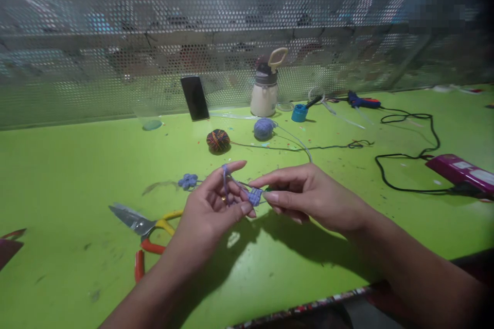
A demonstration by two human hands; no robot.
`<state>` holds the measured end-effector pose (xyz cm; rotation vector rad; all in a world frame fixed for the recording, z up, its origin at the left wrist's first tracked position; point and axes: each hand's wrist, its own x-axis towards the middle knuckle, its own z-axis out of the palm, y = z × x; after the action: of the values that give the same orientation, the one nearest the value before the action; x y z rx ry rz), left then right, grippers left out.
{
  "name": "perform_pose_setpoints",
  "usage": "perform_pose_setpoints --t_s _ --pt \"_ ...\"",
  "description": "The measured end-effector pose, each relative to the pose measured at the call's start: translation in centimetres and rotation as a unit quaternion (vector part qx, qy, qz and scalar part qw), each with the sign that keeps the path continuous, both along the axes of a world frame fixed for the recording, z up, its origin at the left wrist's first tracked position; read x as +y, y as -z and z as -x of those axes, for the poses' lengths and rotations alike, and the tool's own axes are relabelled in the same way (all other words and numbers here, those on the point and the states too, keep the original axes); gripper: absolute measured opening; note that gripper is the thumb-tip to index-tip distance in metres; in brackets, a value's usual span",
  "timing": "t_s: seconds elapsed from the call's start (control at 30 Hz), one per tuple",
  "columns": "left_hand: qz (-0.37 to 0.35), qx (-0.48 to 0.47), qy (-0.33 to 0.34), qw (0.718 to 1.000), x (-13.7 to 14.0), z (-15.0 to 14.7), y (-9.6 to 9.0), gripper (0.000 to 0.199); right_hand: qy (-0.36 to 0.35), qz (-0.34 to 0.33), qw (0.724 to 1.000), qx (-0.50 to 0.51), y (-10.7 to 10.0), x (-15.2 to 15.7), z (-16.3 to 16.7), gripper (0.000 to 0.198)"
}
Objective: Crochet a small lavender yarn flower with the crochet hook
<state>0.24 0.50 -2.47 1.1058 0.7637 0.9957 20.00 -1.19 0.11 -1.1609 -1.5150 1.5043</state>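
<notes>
A small piece of purple crochet work (254, 196) is pinched between the thumb and fingers of my left hand (216, 203). Purple yarn loops round that hand's raised index finger. My right hand (309, 195) grips a thin crochet hook (244, 184), whose shaft reaches to the top of the piece; most of its handle is hidden by the fingers. Beyond the hands lies a ball of purple yarn (264, 129), its strand trailing toward my right hand. A purple crocheted flower (188, 181) rests on the table left of my left hand.
Scissors (142, 226) lie partly behind my left forearm. A multicoloured yarn ball (218, 141), a phone (195, 97), a bottle (264, 92) and a blue tape-like roll (299, 113) stand farther back. At right are a glue gun (363, 100), black cord and a magenta box (461, 170).
</notes>
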Motion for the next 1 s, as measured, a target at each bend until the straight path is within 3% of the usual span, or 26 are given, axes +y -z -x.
perform_pose_setpoints --t_s 0.2,0.43,0.67,1.0 --pt "0.031 -0.020 0.019 0.999 0.2 0.0 0.0 0.060 -0.010 0.011 1.000 0.022 0.2 0.0 0.0 0.031" --pt "0.076 -0.023 -0.011 0.997 -0.6 -0.3 -1.3 0.060 0.000 0.015 1.000 0.015 0.2 0.1 -0.1 0.031" --pt "0.060 0.050 -0.070 0.995 -0.7 -0.8 -1.4 0.053 0.002 0.000 1.000 -0.003 0.3 -0.1 0.4 0.033" --pt "0.060 0.008 -0.063 0.996 -0.5 -0.7 -1.1 0.043 -0.028 0.017 0.999 -0.005 0.2 0.3 0.1 0.033"
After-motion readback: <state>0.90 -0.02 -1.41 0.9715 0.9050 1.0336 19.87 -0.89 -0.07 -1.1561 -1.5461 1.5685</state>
